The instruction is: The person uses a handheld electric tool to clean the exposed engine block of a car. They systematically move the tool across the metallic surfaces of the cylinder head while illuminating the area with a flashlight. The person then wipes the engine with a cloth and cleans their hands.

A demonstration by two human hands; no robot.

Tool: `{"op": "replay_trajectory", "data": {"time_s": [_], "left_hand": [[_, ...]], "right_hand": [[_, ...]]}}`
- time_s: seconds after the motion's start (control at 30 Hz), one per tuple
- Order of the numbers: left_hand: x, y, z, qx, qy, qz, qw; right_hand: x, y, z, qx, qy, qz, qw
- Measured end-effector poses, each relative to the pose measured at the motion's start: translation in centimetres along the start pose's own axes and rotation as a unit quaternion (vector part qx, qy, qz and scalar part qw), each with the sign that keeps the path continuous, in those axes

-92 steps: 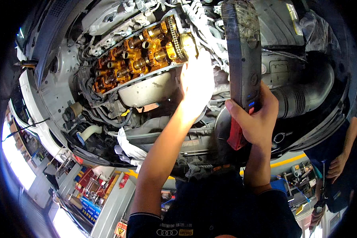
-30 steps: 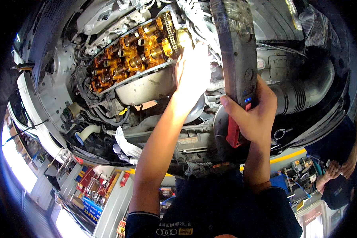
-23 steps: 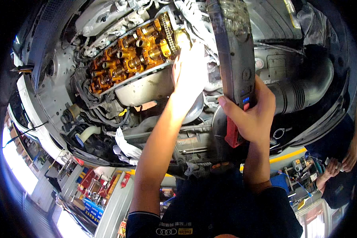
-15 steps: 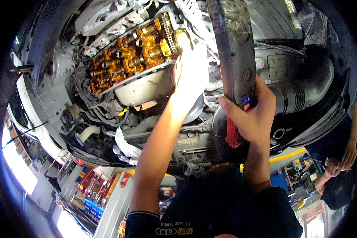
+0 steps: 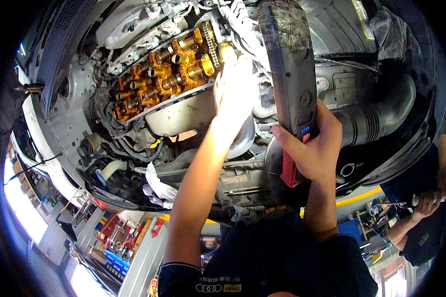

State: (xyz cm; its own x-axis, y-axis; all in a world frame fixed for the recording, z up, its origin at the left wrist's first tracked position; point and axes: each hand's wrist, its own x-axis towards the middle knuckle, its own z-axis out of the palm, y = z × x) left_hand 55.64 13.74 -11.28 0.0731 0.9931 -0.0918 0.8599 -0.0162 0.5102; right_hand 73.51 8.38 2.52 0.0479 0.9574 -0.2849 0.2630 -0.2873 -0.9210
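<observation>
My right hand (image 5: 318, 151) is wrapped round the red handle of a black work light (image 5: 291, 74), with small blue indicator lights lit near the thumb. Its beam falls on the engine and washes out my left hand (image 5: 234, 94). That hand reaches up to the chain end of an uncovered cylinder head (image 5: 169, 81), whose camshafts and caps are coated in amber oil. Beside the hand runs a timing chain (image 5: 211, 47). Glare hides the left fingers, so whether they grip anything cannot be made out.
A ribbed black air hose (image 5: 366, 126) lies right of the light. Low on the left are a pale pipe (image 5: 115, 167) and a white cloth or sheet (image 5: 159, 185). At the far right another person's hands (image 5: 426, 204) hold a small object. A grey striped cloth (image 5: 389, 34) sits at the upper right.
My view has shifted slightly. Both my hands stay in nearly the same places, with the light still in the right one. The other person's hands have moved a little.
</observation>
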Motion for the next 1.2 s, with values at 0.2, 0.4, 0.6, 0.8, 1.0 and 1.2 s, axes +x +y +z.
{"op": "replay_trajectory", "data": {"time_s": [0.2, 0.4, 0.6, 0.8, 1.0, 1.2], "left_hand": [[-0.9, 1.6, -0.4, 0.090, -0.003, -0.025, 0.996], [-0.4, -0.4, 1.2, 0.025, 0.010, 0.001, 1.000], [1.1, 0.2, 0.6, 0.218, -0.033, 0.046, 0.974], [0.1, 0.0, 0.7, 0.241, 0.047, 0.090, 0.965], [0.4, -0.5, 0.5, 0.285, 0.024, 0.099, 0.953], [0.4, -1.1, 0.2, 0.322, -0.014, 0.137, 0.937]], "right_hand": [[0.0, -2.1, 0.6, -0.018, 0.023, 0.019, 0.999], [0.0, -1.1, -0.2, 0.026, -0.009, 0.037, 0.999], [-0.2, -1.6, 0.1, 0.073, -0.026, 0.050, 0.996], [-0.3, -0.1, 0.6, 0.001, 0.007, 0.007, 1.000], [-0.1, -0.3, 0.5, 0.056, 0.001, 0.049, 0.997], [0.2, -1.3, -0.2, -0.009, -0.017, 0.029, 0.999]]}}
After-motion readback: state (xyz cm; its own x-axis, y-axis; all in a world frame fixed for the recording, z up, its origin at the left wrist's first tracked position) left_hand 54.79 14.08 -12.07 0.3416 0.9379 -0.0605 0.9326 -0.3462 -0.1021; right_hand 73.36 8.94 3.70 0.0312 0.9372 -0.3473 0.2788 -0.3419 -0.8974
